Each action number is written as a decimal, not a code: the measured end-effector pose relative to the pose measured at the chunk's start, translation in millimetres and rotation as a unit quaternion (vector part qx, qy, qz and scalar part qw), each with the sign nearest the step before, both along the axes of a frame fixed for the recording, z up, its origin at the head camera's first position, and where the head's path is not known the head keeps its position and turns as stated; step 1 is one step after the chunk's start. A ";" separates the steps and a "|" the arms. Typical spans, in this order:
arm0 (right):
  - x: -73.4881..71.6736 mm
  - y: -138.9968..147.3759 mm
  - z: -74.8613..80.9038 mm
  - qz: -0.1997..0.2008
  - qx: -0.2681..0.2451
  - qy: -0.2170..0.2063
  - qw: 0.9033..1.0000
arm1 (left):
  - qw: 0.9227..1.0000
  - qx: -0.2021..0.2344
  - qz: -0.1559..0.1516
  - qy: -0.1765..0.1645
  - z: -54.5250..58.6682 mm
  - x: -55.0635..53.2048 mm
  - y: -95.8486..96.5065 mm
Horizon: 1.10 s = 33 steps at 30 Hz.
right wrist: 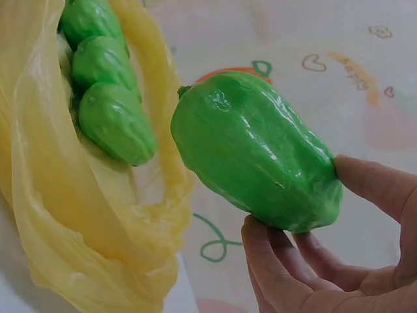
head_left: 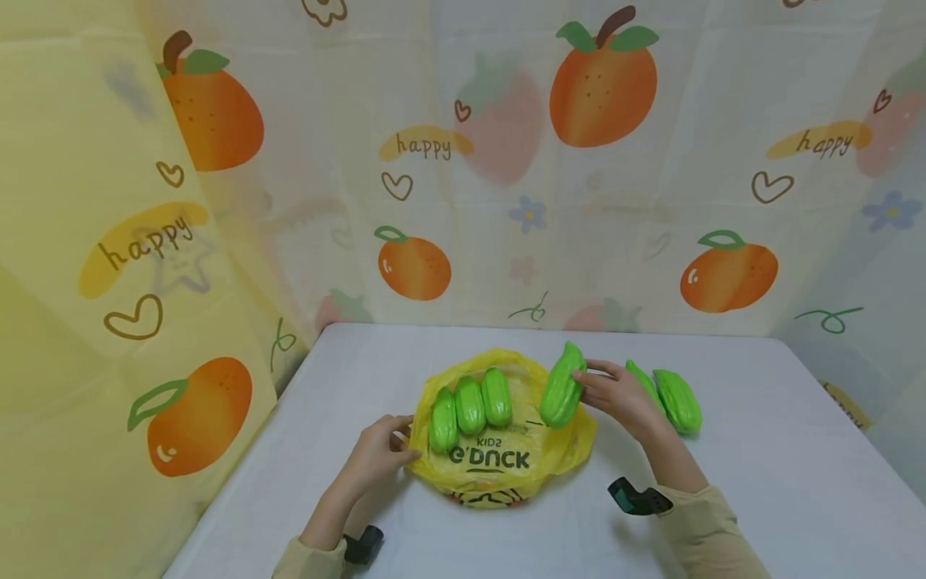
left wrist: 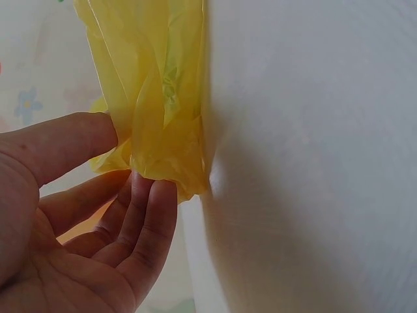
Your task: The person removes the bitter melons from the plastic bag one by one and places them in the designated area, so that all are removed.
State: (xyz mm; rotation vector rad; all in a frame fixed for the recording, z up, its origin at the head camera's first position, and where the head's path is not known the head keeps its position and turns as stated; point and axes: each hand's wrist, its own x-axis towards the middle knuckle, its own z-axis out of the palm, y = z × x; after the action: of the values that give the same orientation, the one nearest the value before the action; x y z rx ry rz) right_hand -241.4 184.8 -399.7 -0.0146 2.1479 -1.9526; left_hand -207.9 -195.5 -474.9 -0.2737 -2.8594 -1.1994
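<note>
A yellow plastic bag (head_left: 546, 462) lies spread open on the table, with three glossy green cucumber-like vegetables (head_left: 471, 406) side by side in it. My left hand (head_left: 378, 452) holds the bag's left rim, thumb on one side and fingers on the other; in the left wrist view the thin yellow film (left wrist: 166, 140) is between them. Over the bag's right side, my right hand (head_left: 620, 398) grips another green cucumber-like vegetable (right wrist: 257, 153) by one end, between thumb and fingertips. It is tilted and raised above the bag's rim.
Two more green vegetables (head_left: 678, 400) lie on the white table (head_left: 767, 466) right of the bag, one partly hidden behind my right hand. A fruit-printed curtain (head_left: 499, 241) stands behind and along the table's sides. Each wrist wears a small dark camera (head_left: 640, 497).
</note>
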 end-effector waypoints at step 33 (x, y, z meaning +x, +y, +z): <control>1.9 41.9 11.6 -0.044 -0.027 -0.032 0.998 | 1.000 -0.002 0.003 -0.011 -1.4 -1.6 -1.3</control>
State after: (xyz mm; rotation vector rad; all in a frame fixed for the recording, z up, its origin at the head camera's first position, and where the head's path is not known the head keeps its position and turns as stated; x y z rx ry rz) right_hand -239.5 226.7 -388.2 0.1342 2.0899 -2.0298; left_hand -209.5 -196.8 -476.3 -0.2522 -2.8795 -1.2049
